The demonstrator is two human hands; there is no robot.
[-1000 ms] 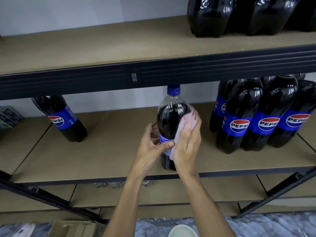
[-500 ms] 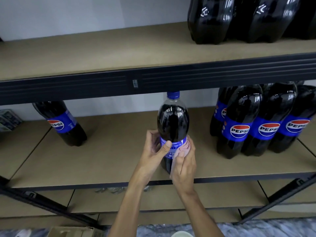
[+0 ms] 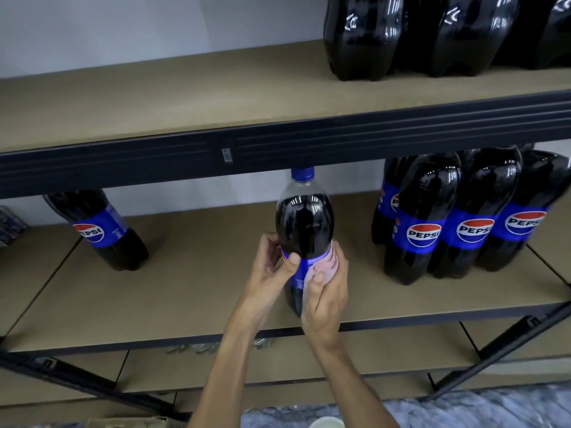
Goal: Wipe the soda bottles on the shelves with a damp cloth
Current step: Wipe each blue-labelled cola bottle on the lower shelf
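A dark soda bottle (image 3: 304,220) with a blue cap and blue label stands upright near the front of the middle shelf (image 3: 191,288). My left hand (image 3: 275,267) grips its left side at the label, thumb across the front. My right hand (image 3: 326,291) wraps a pale pink cloth (image 3: 327,262) around the bottle's right side at label height. The bottle's lower part is hidden behind my hands.
One Pepsi bottle (image 3: 105,233) stands at the left of the middle shelf, and several more (image 3: 457,217) crowd its right end. More dark bottles (image 3: 401,32) stand on the top shelf. The black shelf beam (image 3: 309,143) runs just above the cap. A white cup rim (image 3: 326,423) shows below.
My right hand with the cloth slid down from the bottle's shoulder to the label, then stayed there. My left hand kept its grip.
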